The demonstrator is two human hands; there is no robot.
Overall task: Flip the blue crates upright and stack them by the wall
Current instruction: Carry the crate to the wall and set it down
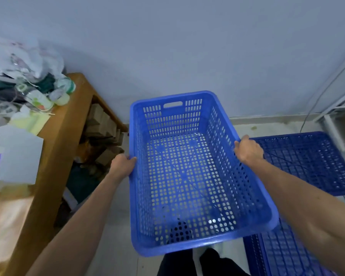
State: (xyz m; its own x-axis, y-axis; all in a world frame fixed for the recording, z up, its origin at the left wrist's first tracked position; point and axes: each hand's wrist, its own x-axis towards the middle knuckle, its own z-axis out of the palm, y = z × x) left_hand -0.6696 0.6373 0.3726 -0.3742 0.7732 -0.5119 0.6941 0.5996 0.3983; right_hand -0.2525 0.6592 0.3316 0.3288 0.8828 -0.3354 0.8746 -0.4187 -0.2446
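- Blue crate (189, 176) is upright and held up in the air, facing the wall (187, 46).
- Left hand (122, 164) clamps its left rim; right hand (248, 149) clamps the right rim.
- Two more blue crates (311, 162) lie bottom-up on the floor, right side.

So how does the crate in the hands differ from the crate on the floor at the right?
The held crate is upright, open side up; the floor crate lies bottom up. The held one is gripped by the left hand and right hand; the floor one is untouched and looks darker. Both are blue and perforated.
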